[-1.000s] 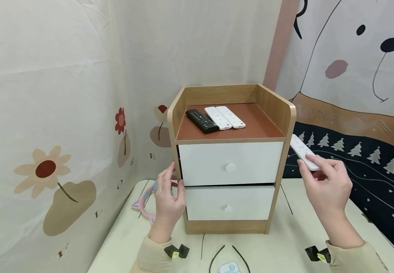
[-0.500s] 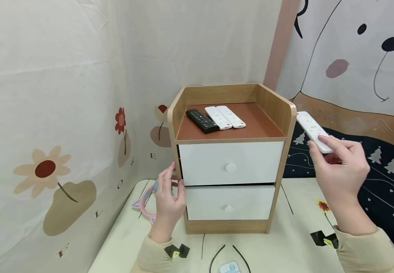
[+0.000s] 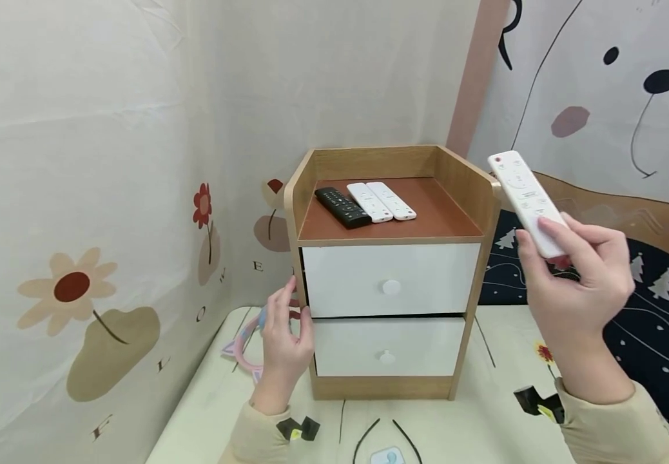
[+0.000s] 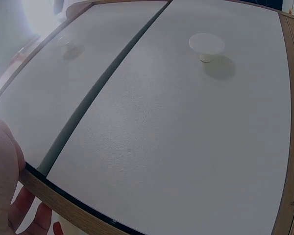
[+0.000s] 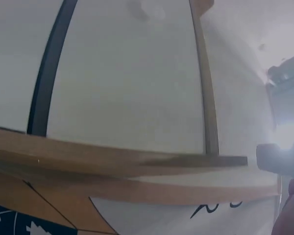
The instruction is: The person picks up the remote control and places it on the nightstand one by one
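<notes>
A small wooden cabinet (image 3: 383,386) with two white drawers stands on the table. My left hand (image 3: 285,341) grips its left side, thumb at the front edge and fingers (image 4: 38,220) round the outer side. To the right of the cabinet, my right hand (image 3: 584,277) holds up a white remote control (image 3: 523,193), pinched near its lower end, tilted, with its buttons facing me. On the brown top shelf (image 3: 439,219) lie a black remote control (image 3: 343,207) and, beside it, a white remote (image 3: 369,201) and another white remote (image 3: 391,200), side by side.
A pink cat-eared headband (image 3: 244,348) lies behind my left hand. The upper drawer has a round white knob (image 3: 391,287), the lower a similar knob (image 3: 387,357). A printed cloth (image 3: 137,161) hangs around the table (image 3: 334,438).
My right hand has risen and moved slightly right, raising the white remote from beside the cabinet and turning it more upright. My left hand and the remotes on the shelf stay put.
</notes>
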A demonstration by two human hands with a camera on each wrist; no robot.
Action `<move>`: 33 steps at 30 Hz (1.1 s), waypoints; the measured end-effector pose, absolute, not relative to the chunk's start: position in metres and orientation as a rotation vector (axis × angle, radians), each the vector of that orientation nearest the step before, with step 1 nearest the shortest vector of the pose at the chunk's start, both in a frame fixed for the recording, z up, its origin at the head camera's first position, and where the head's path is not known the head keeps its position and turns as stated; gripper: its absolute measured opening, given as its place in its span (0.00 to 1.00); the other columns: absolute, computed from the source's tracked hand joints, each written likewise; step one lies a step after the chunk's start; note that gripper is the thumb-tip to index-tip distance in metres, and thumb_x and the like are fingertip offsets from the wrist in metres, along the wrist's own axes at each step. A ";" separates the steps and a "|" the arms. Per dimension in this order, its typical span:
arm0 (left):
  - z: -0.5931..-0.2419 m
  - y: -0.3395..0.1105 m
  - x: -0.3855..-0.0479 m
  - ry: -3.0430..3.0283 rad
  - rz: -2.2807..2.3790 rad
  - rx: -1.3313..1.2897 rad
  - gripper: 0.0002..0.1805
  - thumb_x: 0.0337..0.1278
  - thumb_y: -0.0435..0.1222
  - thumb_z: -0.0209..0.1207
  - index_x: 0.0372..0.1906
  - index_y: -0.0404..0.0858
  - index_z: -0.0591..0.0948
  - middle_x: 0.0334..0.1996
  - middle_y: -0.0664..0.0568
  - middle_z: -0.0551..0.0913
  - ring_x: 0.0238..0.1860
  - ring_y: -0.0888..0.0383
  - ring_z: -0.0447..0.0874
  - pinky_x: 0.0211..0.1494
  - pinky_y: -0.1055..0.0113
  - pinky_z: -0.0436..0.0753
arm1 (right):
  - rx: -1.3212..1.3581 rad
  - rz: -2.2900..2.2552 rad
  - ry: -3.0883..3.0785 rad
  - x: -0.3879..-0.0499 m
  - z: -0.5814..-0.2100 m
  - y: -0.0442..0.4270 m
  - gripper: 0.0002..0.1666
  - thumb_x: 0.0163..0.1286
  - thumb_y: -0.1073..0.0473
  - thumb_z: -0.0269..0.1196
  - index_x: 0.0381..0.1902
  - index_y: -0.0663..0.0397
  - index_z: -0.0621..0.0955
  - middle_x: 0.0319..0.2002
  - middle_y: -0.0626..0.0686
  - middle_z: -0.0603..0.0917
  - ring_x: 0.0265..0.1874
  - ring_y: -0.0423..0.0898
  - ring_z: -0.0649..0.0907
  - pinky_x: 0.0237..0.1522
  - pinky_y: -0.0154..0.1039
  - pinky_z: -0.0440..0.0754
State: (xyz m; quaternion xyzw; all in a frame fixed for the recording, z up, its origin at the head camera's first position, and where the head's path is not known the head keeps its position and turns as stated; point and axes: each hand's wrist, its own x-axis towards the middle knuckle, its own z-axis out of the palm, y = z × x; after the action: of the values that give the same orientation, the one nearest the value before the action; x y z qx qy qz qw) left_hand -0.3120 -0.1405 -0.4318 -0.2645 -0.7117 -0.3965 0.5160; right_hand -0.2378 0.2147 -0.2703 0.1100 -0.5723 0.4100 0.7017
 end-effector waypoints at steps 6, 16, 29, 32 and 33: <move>-0.431 -0.142 -0.312 -1.706 -0.954 -0.633 0.40 0.63 0.18 0.60 0.82 0.31 0.68 0.62 0.33 0.78 0.50 0.49 0.83 0.47 0.78 0.87 | 0.392 0.859 -1.402 -0.248 -0.275 0.202 0.14 0.58 0.65 0.81 0.42 0.66 0.94 0.47 0.69 0.88 0.45 0.28 0.80 0.41 0.16 0.74; -0.432 -0.141 -0.312 -1.685 -0.976 -0.651 0.41 0.62 0.16 0.60 0.82 0.30 0.68 0.62 0.33 0.78 0.49 0.49 0.82 0.49 0.80 0.85 | 0.407 0.712 -1.623 -0.260 -0.288 0.193 0.16 0.62 0.66 0.81 0.49 0.55 0.95 0.51 0.72 0.86 0.40 0.24 0.73 0.40 0.15 0.70; -0.431 -0.140 -0.314 -1.691 -0.958 -0.652 0.41 0.62 0.17 0.61 0.82 0.30 0.68 0.63 0.33 0.79 0.49 0.49 0.82 0.45 0.73 0.89 | 0.321 0.574 -1.779 -0.264 -0.290 0.191 0.19 0.65 0.59 0.82 0.54 0.51 0.94 0.51 0.70 0.84 0.38 0.56 0.85 0.43 0.12 0.64; -0.431 -0.140 -0.314 -1.689 -0.962 -0.654 0.41 0.63 0.17 0.61 0.82 0.30 0.68 0.63 0.33 0.79 0.49 0.49 0.82 0.45 0.73 0.89 | 0.319 0.534 -1.759 -0.266 -0.289 0.189 0.22 0.62 0.57 0.84 0.54 0.49 0.94 0.49 0.69 0.85 0.36 0.58 0.86 0.38 0.23 0.74; -0.431 -0.140 -0.315 -1.689 -0.963 -0.654 0.41 0.62 0.17 0.61 0.82 0.30 0.68 0.63 0.32 0.79 0.49 0.49 0.82 0.46 0.74 0.88 | 0.317 0.508 -1.754 -0.267 -0.288 0.188 0.22 0.62 0.56 0.84 0.54 0.48 0.94 0.48 0.69 0.85 0.36 0.59 0.87 0.35 0.30 0.77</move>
State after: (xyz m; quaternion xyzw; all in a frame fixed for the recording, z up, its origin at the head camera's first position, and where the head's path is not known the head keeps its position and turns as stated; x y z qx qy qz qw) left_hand -0.3145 -0.1402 -0.4311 -0.2728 -0.7038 -0.4016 0.5186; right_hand -0.2671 0.1883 -0.2880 0.1366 -0.7569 0.2193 0.6003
